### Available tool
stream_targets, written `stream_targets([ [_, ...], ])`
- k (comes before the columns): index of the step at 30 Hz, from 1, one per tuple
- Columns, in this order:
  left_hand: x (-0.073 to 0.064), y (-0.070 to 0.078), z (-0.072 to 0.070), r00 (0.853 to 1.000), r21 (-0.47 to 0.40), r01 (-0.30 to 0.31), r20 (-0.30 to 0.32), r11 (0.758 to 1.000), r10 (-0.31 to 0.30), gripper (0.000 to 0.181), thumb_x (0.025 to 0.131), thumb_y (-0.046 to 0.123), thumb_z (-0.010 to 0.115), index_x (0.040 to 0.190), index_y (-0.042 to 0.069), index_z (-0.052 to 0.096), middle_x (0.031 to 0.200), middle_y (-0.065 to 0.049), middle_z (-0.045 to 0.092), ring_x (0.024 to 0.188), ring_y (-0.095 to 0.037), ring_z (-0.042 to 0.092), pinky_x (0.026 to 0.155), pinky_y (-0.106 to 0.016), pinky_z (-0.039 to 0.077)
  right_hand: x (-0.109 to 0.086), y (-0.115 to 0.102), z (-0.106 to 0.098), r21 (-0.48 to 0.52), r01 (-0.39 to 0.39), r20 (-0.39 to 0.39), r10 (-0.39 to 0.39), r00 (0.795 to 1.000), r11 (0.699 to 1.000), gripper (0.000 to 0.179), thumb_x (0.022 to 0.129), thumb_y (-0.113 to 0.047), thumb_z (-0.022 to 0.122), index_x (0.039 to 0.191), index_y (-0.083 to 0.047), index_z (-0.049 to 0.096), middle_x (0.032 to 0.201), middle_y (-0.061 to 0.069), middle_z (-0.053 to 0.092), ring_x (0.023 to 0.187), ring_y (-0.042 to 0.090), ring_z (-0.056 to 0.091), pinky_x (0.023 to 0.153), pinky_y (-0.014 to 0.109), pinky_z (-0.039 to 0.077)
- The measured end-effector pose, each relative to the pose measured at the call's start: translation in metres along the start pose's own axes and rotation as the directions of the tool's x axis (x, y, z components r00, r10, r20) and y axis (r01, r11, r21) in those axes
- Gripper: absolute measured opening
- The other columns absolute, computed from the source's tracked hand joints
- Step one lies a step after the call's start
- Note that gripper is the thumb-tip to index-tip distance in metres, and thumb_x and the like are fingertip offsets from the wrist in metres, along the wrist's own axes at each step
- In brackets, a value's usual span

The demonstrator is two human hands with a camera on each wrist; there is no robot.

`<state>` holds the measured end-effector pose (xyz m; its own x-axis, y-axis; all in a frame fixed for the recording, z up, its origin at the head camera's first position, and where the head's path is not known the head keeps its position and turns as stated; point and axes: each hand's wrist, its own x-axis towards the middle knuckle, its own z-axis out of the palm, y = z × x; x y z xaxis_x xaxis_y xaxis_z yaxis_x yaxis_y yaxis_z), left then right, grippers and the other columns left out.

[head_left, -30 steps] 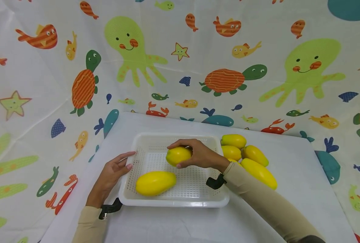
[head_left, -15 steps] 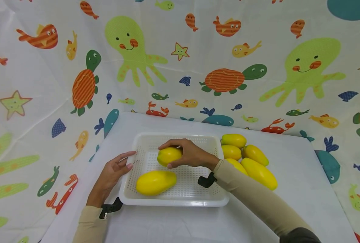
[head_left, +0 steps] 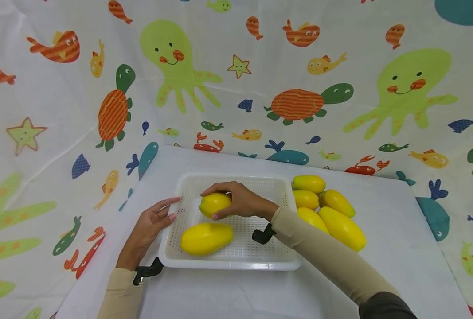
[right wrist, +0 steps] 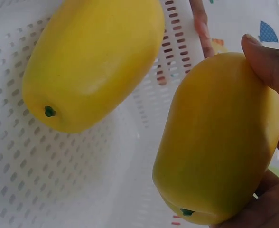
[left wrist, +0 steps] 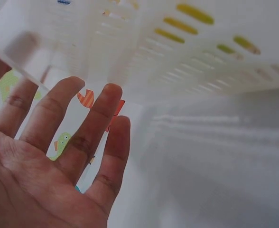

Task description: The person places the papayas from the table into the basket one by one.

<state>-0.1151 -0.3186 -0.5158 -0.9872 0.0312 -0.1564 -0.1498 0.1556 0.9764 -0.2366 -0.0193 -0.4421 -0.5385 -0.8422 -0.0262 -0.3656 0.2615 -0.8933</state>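
Basket (head_left: 236, 266) looked moulded plastic, glossy along edge, perforated, translucent in left wrist view. Held fruit (head_left: 213, 205) showed smooth skin, softly satin; lying fruit (head_left: 206, 239) looked equally smooth, with dull sheen. Backdrop (head_left: 340, 22) seemed printed sheet, cloth or plastic unclear, lightly creased. Table cover (head_left: 400, 226) looked smooth. Sleeves (head_left: 324, 250) appeared matt cloth; wrist mounts (head_left: 262, 236), dark plastic.

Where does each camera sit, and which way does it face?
Head: worn there, facing forward and down at the basket; shows left fingers, right fingers, sleeves.
Left wrist: worn there, facing the basket's side; shows left palm, fingers.
Right wrist: worn there, facing held fruit and second fruit; shows mostly right fingers.
Head and right wrist share both fruits.
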Motion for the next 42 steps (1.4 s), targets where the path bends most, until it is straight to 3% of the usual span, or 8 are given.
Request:
stream_targets([
  [7, 0.001, -0.001, 0.0, 1.0, -0.015, -0.023, 0.012, 1.0, 0.024, 0.054, 0.108, 0.032, 0.064, 0.159, 0.023, 0.048, 0.168, -0.006, 0.046, 0.125, -0.009, 0.071, 0.095, -0.04, 0.064, 0.007, 0.007, 0.004, -0.01, -0.033, 0.006, 0.033, 0.999, 0.999, 0.056, 0.088, -0.023, 0.09, 0.139, -0.03, 0.069, 0.143, -0.01, 0.067, 0.119, 0.013, 0.063, 0.108, 0.028, 0.055],
  [16, 0.004, 0.002, 0.001, 1.0, -0.02, -0.007, 0.001, 1.0, 0.007, 0.055, 0.107, 0.034, 0.065, 0.159, 0.025, 0.049, 0.168, -0.004, 0.046, 0.126, -0.008, 0.07, 0.094, -0.04, 0.065, 0.016, 0.012, 0.01, -0.026, -0.047, 0.03, 0.048, 0.998, 0.999, 0.061, 0.088, -0.026, 0.09, 0.143, -0.019, 0.066, 0.142, -0.006, 0.067, 0.12, 0.015, 0.061, 0.109, 0.032, 0.053],
  [33, 0.004, 0.002, 0.0, 1.0, -0.015, 0.021, -0.018, 1.0, -0.021, 0.055, 0.106, 0.036, 0.066, 0.158, 0.027, 0.05, 0.166, -0.003, 0.049, 0.124, -0.011, 0.072, 0.093, -0.041, 0.065, 0.037, 0.022, 0.023, -0.044, -0.07, 0.047, 0.072, 0.996, 0.997, 0.061, 0.088, -0.027, 0.09, 0.144, -0.024, 0.066, 0.141, -0.007, 0.067, 0.117, 0.014, 0.061, 0.105, 0.029, 0.055],
  [42, 0.0, -0.002, 0.001, 1.0, -0.019, 0.009, -0.009, 1.0, -0.009, 0.055, 0.107, 0.033, 0.065, 0.158, 0.024, 0.049, 0.166, -0.007, 0.049, 0.12, -0.015, 0.075, 0.09, -0.044, 0.066, 0.04, 0.022, 0.035, -0.035, -0.13, 0.069, 0.132, 0.989, 0.991, 0.062, 0.087, -0.026, 0.09, 0.143, -0.023, 0.064, 0.138, -0.006, 0.069, 0.116, 0.013, 0.061, 0.105, 0.028, 0.054],
])
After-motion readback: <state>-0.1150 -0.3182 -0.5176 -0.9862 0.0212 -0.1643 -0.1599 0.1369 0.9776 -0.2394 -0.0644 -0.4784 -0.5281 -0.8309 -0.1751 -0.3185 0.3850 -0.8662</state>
